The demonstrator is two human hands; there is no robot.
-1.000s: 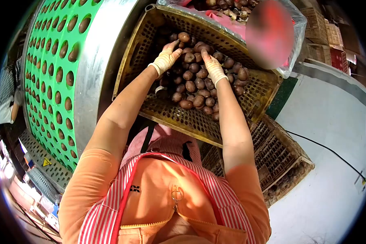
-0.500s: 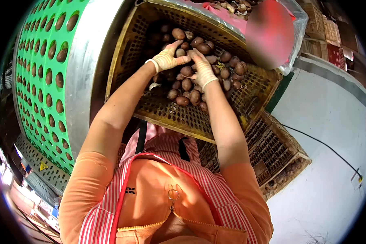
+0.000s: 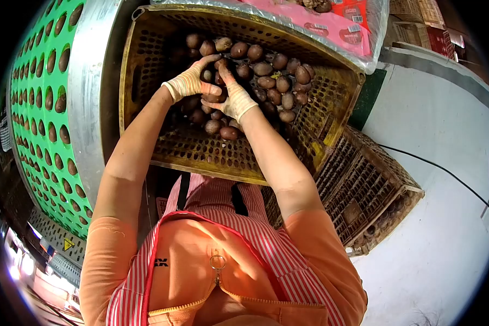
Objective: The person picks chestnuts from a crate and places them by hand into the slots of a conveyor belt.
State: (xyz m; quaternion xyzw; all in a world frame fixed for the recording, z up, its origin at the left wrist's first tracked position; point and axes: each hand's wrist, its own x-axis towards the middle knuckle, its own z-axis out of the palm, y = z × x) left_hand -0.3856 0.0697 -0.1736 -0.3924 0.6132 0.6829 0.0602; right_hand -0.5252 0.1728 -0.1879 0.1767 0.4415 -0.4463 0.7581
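In a yellow-brown perforated plastic crate (image 3: 212, 169) lies a heap of dark brown eggs (image 3: 262, 68). My left hand (image 3: 192, 81), in a cream glove with the fingertips bare, curls round eggs from the left. From the right, my right hand (image 3: 234, 96), gloved the same way, closes in on them with its fingers bent. Several eggs are gathered between the two palms, low over the heap. The fingers partly hide them, so I cannot tell exactly which eggs each hand grips.
At the left stands a curved green panel (image 3: 31, 111) with brown eggs in its holes, beside a metal rim (image 3: 87, 87). Behind the crate lies pink-and-red plastic packaging (image 3: 337, 27). Stacked crates (image 3: 364, 190) stand lower right, and a black cable (image 3: 440, 168) crosses the pale floor.
Both hands have moved left within the crate and drawn closer round a group of eggs. Eggs at the crate's right side now show more openly. The whole view has shifted slightly.
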